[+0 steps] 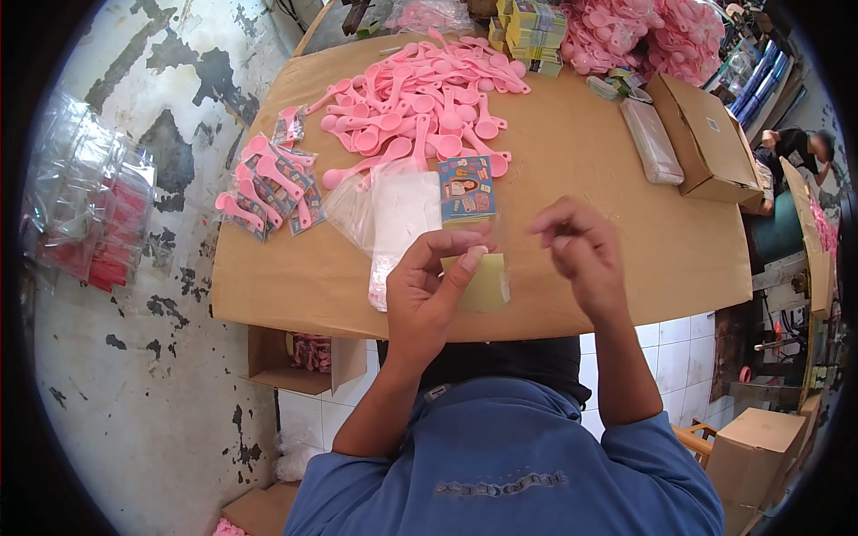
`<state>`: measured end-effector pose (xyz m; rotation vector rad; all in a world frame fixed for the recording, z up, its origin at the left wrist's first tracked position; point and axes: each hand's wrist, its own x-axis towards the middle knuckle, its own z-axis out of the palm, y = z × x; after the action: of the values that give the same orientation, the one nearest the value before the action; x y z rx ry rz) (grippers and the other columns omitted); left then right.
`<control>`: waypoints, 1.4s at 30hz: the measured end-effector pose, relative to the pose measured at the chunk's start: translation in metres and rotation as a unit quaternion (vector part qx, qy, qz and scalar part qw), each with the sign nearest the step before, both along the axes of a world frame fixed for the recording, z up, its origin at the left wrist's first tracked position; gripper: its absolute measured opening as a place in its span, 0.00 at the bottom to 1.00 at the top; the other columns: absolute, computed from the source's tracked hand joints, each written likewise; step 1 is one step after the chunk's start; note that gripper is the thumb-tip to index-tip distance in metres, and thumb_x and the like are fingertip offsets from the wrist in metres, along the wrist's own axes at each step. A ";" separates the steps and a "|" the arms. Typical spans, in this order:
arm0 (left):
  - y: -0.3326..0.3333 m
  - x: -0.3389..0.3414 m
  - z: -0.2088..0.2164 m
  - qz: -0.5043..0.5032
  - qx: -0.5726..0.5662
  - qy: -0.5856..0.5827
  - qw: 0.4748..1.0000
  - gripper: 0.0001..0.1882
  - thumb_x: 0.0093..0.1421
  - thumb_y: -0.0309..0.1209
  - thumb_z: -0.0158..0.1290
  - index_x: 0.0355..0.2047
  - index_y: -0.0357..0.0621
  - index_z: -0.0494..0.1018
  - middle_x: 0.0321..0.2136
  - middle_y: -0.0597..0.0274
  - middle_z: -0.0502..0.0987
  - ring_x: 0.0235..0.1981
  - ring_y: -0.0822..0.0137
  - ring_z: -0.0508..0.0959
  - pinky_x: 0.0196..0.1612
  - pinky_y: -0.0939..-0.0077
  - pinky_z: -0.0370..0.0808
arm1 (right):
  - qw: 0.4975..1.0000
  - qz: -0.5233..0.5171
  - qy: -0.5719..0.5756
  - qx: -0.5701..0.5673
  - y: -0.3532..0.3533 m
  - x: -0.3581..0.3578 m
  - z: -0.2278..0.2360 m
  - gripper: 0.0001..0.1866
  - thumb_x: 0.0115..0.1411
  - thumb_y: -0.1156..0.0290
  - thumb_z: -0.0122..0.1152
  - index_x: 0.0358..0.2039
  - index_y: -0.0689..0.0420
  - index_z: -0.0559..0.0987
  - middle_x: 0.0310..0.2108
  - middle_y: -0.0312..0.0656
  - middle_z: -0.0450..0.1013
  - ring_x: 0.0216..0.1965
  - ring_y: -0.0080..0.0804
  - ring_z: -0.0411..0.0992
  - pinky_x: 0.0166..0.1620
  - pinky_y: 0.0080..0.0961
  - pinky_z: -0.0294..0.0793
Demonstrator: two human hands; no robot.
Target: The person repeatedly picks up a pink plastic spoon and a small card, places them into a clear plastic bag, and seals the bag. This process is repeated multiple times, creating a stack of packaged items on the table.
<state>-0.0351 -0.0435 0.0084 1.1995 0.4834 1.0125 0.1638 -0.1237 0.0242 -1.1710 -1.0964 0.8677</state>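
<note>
My left hand (pixel 438 281) is closed, thumb and fingers pinching the upper part of a clear plastic bag with a yellow-green card (pixel 483 284) in it. Off to the right, my right hand (pixel 581 255) is raised and slightly blurred. Its index finger points left, the other fingers are half curled, and nothing shows in it. Just beyond my left hand lies a stack of blue printed cards (pixel 467 188). Beside it is a pile of clear plastic bags (pixel 402 214), partly hidden by that hand. A big heap of pink measuring spoons (pixel 420 107) spreads behind these.
Packed pink spoons with cards (pixel 268 183) lie at the table's left. A cardboard box (pixel 702 138) and a bundle of clear bags (pixel 651 141) stand right. Bundled yellow cards (pixel 534 36) and bagged pink spoons (pixel 643 31) are at the back. Another person (pixel 795 152) is far right.
</note>
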 end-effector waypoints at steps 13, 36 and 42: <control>0.005 -0.016 0.005 -0.047 -0.037 0.020 0.998 0.13 0.68 0.24 0.56 0.50 0.31 0.77 0.42 0.56 0.83 0.45 0.72 0.81 0.50 0.78 0.77 | 0.998 0.046 0.026 -0.022 0.009 -0.021 0.005 0.08 0.67 0.71 0.64 0.42 0.61 0.82 0.34 0.31 0.77 0.34 0.14 0.71 0.37 0.15 0.69; 0.000 -0.026 0.013 -0.058 0.173 0.177 0.967 0.21 0.60 0.19 0.61 0.55 0.36 0.75 0.42 0.54 0.85 0.41 0.76 0.82 0.44 0.78 0.78 | 0.994 0.090 -0.031 0.053 -0.004 -0.017 0.020 0.17 0.62 0.80 0.66 0.50 0.60 0.74 0.37 0.34 0.72 0.33 0.13 0.68 0.34 0.12 0.64; 0.028 -0.053 0.030 0.126 0.537 0.121 0.825 0.18 0.59 0.18 0.58 0.51 0.40 0.79 0.45 0.53 0.84 0.50 0.53 0.83 0.52 0.60 0.81 | 0.988 0.014 -0.070 0.137 -0.014 0.018 0.034 0.06 0.65 0.79 0.61 0.42 0.60 0.79 0.36 0.36 0.73 0.33 0.15 0.69 0.33 0.15 0.65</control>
<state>-0.0882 -0.0154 0.0385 2.3423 0.2379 1.4289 0.1817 -0.1374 0.0587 -0.9996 -1.3040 0.6395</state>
